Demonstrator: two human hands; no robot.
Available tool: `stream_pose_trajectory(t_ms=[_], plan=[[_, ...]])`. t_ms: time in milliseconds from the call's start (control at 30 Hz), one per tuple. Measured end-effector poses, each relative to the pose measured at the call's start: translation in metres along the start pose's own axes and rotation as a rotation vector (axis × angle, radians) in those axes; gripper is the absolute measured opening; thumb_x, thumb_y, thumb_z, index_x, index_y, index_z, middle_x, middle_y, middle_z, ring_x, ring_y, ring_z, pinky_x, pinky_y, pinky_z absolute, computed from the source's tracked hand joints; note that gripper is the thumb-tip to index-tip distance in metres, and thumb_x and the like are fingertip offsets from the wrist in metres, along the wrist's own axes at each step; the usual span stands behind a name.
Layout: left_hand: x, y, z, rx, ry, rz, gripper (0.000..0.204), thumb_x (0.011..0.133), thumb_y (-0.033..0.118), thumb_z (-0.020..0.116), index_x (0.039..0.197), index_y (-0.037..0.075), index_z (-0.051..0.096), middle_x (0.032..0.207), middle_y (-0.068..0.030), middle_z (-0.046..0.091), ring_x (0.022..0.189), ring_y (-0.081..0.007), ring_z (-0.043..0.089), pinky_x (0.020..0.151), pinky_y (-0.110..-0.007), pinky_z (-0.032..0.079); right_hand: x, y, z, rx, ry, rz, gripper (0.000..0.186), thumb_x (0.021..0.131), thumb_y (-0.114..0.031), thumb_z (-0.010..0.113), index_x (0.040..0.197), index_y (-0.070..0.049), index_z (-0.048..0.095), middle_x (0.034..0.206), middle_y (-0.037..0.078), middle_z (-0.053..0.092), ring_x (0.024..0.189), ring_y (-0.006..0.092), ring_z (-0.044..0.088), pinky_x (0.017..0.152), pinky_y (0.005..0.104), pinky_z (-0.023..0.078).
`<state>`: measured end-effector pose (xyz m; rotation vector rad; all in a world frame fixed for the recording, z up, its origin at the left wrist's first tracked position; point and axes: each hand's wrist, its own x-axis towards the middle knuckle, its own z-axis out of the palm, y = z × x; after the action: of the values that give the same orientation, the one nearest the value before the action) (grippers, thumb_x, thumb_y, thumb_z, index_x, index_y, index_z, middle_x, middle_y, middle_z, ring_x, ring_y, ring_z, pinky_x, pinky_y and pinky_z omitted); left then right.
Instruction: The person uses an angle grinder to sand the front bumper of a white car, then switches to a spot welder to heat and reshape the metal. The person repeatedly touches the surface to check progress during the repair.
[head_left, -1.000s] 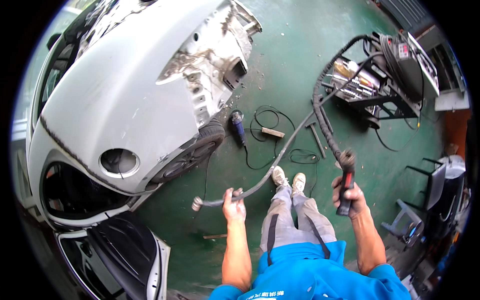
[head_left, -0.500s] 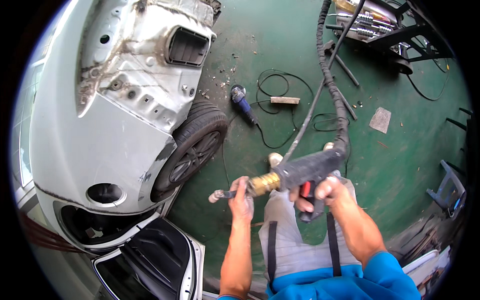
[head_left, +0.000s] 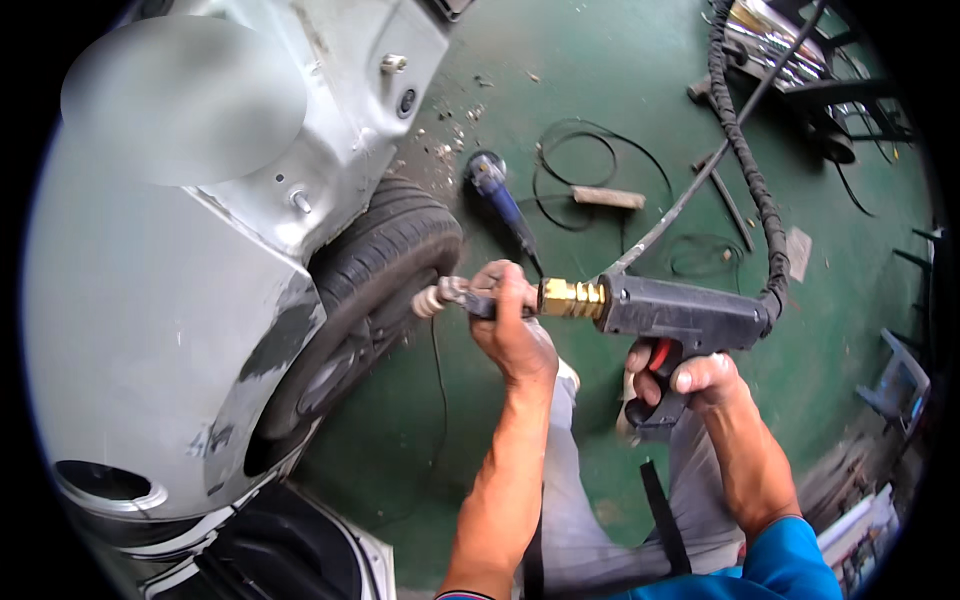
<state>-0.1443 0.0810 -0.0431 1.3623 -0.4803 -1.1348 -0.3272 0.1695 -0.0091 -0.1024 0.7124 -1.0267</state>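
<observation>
A black pistol-shaped welding gun lies level across the space in front of me. My right hand is closed round its grip, with fingers by the red trigger. Ahead of the gun's ribbed brass collar, my left hand wraps the dark front shaft. A pale, ringed tip sticks out past that hand, close in view to the tyre; contact cannot be told. From the gun's rear a thick wrapped cable runs up and away. The silver-grey car body, with scuffed dark patches, stands on my left.
On the green floor lie a blue angle grinder with its looped cord and a pale block. A long metal rod slants behind the gun. Tools fill a black-framed cart far right. A blue-grey stool stands at right.
My view has shifted closer to the car and wheel. The gun has turned from tilted to nearly level, its rear farther right. Both hands keep their hold.
</observation>
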Motion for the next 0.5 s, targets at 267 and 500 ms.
stream_pose_trajectory(t_ms=[267,500], plan=[[0.117,-0.043,-0.01,0.26,-0.252,0.229,0.026,0.097,0.017,0.061,0.112,-0.004,0.06,0.054,0.0036,0.042,0.043,-0.0062,0.037,0.048,-0.026,0.041,0.117,0.049,-0.061,-0.176,-0.548,-0.137,0.055,0.07,-0.025,0.086,0.111,0.006,0.065,0.099,0.014,0.068,0.069,0.0207,0.063,0.061,0.0319,0.051],[0.163,-0.018,-0.012,0.223,-0.452,0.352,0.026,0.094,0.01,0.06,0.117,-0.003,0.062,0.054,0.0061,0.038,0.044,-0.0045,0.033,0.047,-0.024,0.039,0.135,0.07,-0.08,-0.268,-0.653,-0.186,0.06,0.071,-0.026,0.084,0.116,0.006,0.062,0.099,0.014,0.069,0.071,0.0204,0.064,0.062,0.0321,0.051]])
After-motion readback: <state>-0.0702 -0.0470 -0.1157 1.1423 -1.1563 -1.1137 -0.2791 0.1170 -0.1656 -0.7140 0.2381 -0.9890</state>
